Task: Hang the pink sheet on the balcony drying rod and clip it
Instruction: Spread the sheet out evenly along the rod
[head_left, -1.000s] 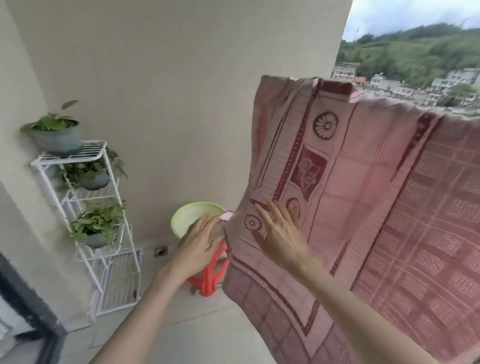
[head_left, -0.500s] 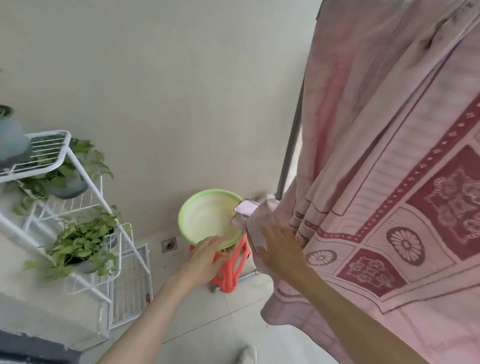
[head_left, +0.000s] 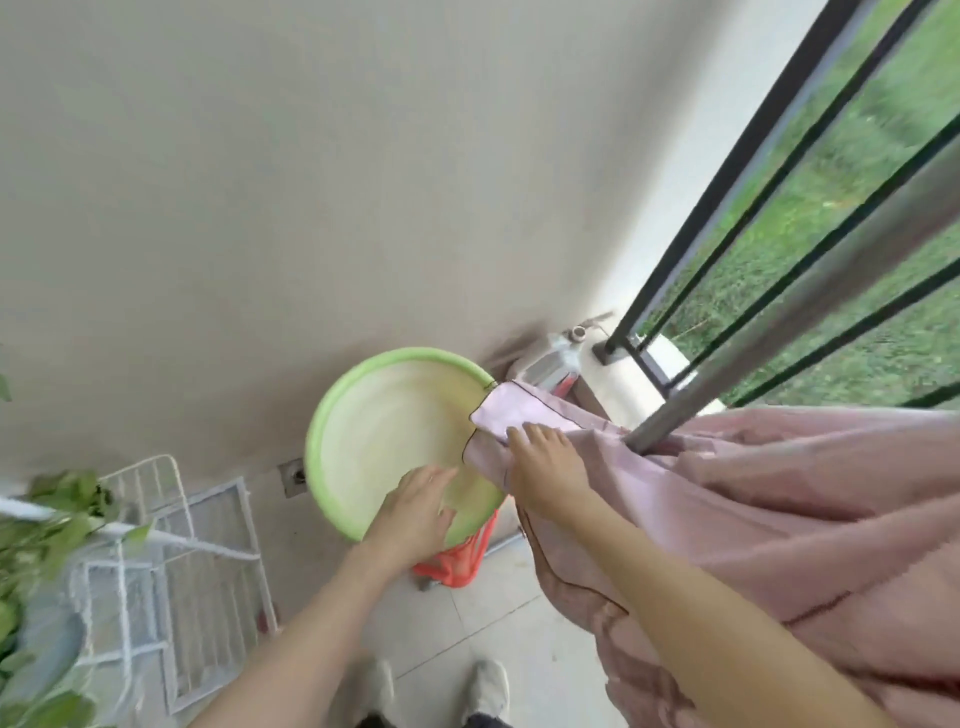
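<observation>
I am finding the sheet (head_left: 769, 519) already draped over the rod (head_left: 779, 322), which is running up and to the right in front of the railing (head_left: 737, 171). The cloth is bunching thickly where the rod is entering it, and its lower folds are hanging down toward the floor (head_left: 483, 623). One pale corner is lying over the rim of the basin (head_left: 395, 441).

My right hand (head_left: 545, 462) is resting flat on that corner, fingers extended and not gripping; I am judging it to be smoothing or steadying the cloth. My left hand (head_left: 415, 509) is reaching into the basin with fingers loosely spread, holding nothing that I can make out. The basin appears empty, though the hand is hiding part of its floor.

The basin is sitting on a red stool (head_left: 460, 564) against the wall, with a white plant rack (head_left: 156, 545) standing to the left.

Assessment: the hanging step is looking largely done, but the sheet is crumpled at this end and is wanting spreading along the rod. I am seeing no clips on the sheet or the rod in this view, so I am rating the clipping as still outstanding. I cannot tell where the clips are being kept.
</observation>
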